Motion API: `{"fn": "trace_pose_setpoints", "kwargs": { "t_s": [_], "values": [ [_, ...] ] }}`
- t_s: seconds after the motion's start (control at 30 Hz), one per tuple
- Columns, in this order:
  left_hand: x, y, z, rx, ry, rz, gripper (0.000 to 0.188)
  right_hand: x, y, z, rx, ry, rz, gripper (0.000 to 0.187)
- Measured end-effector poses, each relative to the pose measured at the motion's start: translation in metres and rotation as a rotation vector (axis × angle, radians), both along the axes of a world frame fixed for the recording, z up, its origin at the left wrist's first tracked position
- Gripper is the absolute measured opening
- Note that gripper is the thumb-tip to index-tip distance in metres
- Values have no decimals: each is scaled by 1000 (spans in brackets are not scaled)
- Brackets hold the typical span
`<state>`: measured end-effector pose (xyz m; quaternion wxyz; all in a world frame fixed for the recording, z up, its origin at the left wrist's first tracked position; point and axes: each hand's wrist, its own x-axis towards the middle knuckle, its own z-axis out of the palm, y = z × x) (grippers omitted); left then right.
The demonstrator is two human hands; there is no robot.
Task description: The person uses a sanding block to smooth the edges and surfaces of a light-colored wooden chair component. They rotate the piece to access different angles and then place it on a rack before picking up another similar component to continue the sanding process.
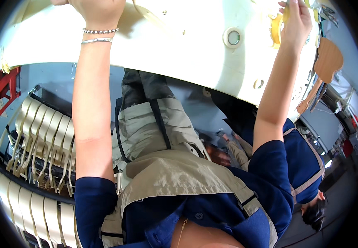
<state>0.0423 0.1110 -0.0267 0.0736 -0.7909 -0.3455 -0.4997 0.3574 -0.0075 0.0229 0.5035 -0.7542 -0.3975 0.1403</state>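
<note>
My left hand [98, 11] reaches over the pale, cream-white work surface [179, 53] at the upper left. The top edge cuts off most of its fingers; a fingertip or thumb shows far to its left, and what it touches is out of sight. A thin pale strip [139, 11] lies just right of it. At the upper right, my right hand [298, 20] has its fingers bent around a narrow yellow piece [286, 14]. Beside that hand stands a yellow tape roll [276, 31]. A white tape roll [233, 38] lies flat between the hands, nearer the right one.
Rows of curved cream-coloured pieces [42, 124] hang on a rack at lower left. A red stool [3, 93] stands beyond it. Another person [299, 157] in a blue shirt is close on my right. A guitar-shaped wooden piece [328, 60] hangs past the surface's right edge.
</note>
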Motion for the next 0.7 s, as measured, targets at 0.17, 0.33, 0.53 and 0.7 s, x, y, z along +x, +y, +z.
{"fn": "trace_pose_setpoints", "kwargs": {
  "t_s": [0.17, 0.33, 0.53, 0.7],
  "values": [
    [-5, 12, -8, 144, -49, -19, 35, 34, 21, -10, -9, -439, 115, 29],
    [-2, 0, -3, -242, -248, -120, 32, -68, -25, -13, 22, 88, 405, 30],
    [-6, 7, -9, 125, -54, 52, 31, -157, -48, -22, -140, 674, 732, 49],
    [-5, 7, -13, 80, -18, -15, 34, -165, -39, -18, -266, 737, 563, 44]
  ]
}}
